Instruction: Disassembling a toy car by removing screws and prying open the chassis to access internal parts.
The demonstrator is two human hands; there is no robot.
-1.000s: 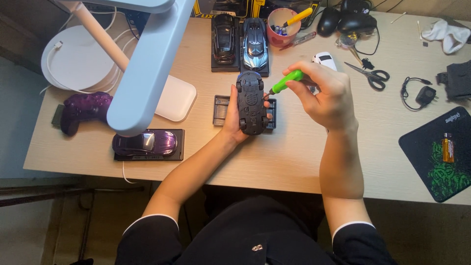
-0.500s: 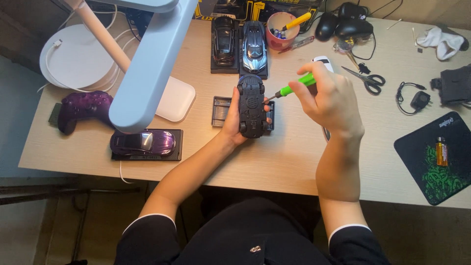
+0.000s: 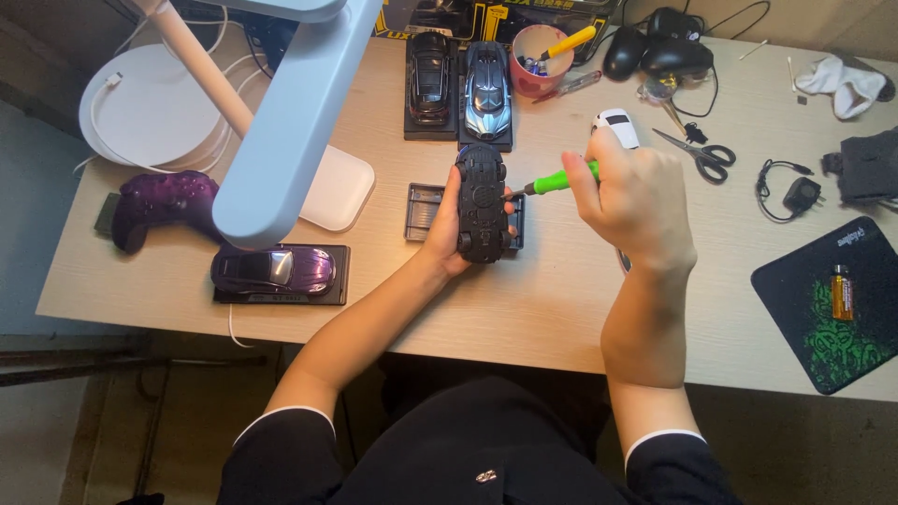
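Observation:
My left hand (image 3: 447, 229) holds a black model car (image 3: 482, 203) upside down, its underside facing up, just above a dark display base (image 3: 423, 211) on the wooden desk (image 3: 524, 309). My right hand (image 3: 636, 201) grips a green-handled screwdriver (image 3: 558, 180). The tip of the screwdriver meets the car's underside near its right edge.
Two model cars on bases, black (image 3: 429, 77) and blue (image 3: 487, 79), stand behind. A purple car (image 3: 272, 269) and a purple game controller (image 3: 159, 201) lie at the left under a pale blue lamp arm (image 3: 290, 122). Pink cup (image 3: 543, 51), scissors (image 3: 697, 150), black mat (image 3: 837, 304) at the right.
The car and both hands have shifted slightly; the screwdriver stays on the car's underside and my right hand has turned a little around its handle.

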